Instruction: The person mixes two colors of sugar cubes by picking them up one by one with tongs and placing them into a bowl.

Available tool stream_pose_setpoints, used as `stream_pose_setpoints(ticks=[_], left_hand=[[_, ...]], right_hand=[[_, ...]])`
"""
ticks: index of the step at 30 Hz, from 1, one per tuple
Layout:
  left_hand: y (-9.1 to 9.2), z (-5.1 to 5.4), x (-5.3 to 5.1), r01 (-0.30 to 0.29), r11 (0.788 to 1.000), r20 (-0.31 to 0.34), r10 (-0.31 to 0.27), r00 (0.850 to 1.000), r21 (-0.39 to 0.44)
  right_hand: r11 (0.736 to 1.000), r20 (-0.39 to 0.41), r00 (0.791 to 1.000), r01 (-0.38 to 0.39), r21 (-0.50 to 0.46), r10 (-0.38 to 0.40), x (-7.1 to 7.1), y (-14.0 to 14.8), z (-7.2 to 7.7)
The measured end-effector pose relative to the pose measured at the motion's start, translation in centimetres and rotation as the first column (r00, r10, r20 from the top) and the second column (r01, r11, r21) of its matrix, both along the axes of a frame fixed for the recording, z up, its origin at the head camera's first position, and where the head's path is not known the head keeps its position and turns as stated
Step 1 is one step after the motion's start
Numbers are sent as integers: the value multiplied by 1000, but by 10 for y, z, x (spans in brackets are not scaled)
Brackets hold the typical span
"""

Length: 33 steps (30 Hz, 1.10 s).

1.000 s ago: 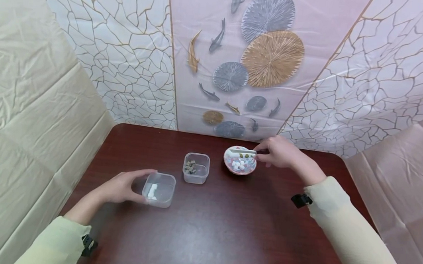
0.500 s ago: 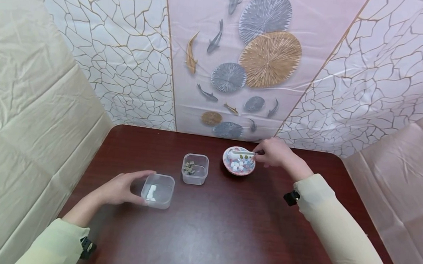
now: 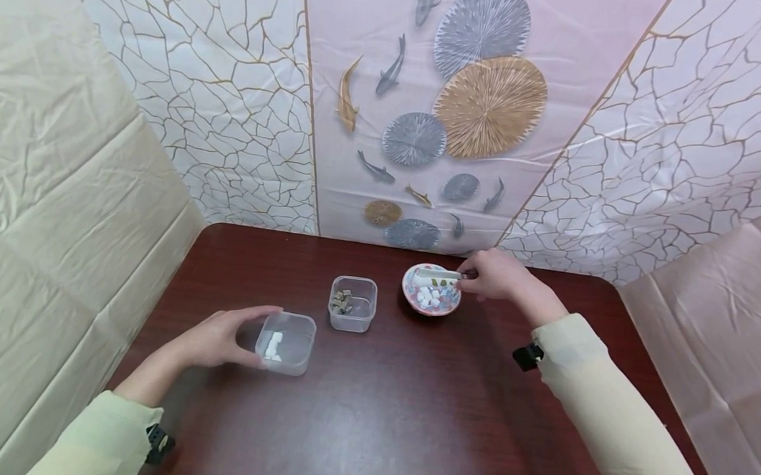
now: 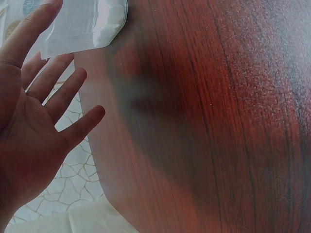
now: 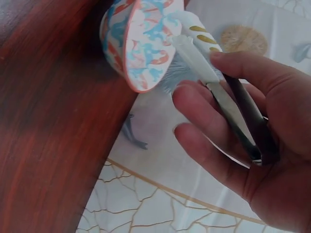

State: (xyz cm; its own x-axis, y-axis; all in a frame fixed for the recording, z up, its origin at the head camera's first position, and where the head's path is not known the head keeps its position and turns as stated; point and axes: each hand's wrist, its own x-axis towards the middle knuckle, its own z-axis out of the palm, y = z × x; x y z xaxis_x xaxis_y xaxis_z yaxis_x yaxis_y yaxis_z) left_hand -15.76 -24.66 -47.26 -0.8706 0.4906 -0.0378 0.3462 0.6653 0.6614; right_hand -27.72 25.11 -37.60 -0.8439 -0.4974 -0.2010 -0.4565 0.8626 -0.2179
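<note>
In the head view my left hand (image 3: pixel 216 338) holds a clear square container (image 3: pixel 297 344) by its left side, between thumb and fingers; white pieces (image 3: pixel 273 347) lie inside. The left wrist view shows the container's corner (image 4: pixel 73 29) at the thumb, the lower fingers of the hand (image 4: pixel 36 107) spread. My right hand (image 3: pixel 498 274) grips tongs with pale tips (image 3: pixel 437 273) over a patterned bowl (image 3: pixel 430 312) holding several white pieces (image 3: pixel 429 296). From the right wrist, the hand (image 5: pixel 252 111) pinches the tongs (image 5: pixel 233 116), whose tips reach the bowl's rim area (image 5: pixel 127 63).
A second clear square container (image 3: pixel 352 323) with greyish-brown pieces (image 3: pixel 341 301) stands between the held container and the bowl. All of these are on a dark red wooden table (image 3: pixel 371 423), with patterned cloth (image 3: pixel 415 196) hanging behind its far edge.
My right wrist and sleeve have shifted a little to the left, while the tongs stay over the bowl. The left hand keeps its hold on the container.
</note>
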Motion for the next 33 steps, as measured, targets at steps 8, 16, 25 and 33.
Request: stream_pose_setpoints(ticks=[8,16,25,33], left_hand=[[0,0,0,-2,1000,4,2,1000,-4],[1,1,0,-6,1000,-1,6,1000,-7],[-1,-1,-1,11,1000,-23,-11,1000,-5],[-2,-2,-1,9,1000,-34,-10,999,-16]], right_hand=[[987,12,997,-73,-144,75,15,-11,19],[932,-97,961,-274,-237,258,32,-47,28],[902,-93,925,-380,-207,368,47,-106,25],[876,-166,877,-470,-104,451,53,-151,13]])
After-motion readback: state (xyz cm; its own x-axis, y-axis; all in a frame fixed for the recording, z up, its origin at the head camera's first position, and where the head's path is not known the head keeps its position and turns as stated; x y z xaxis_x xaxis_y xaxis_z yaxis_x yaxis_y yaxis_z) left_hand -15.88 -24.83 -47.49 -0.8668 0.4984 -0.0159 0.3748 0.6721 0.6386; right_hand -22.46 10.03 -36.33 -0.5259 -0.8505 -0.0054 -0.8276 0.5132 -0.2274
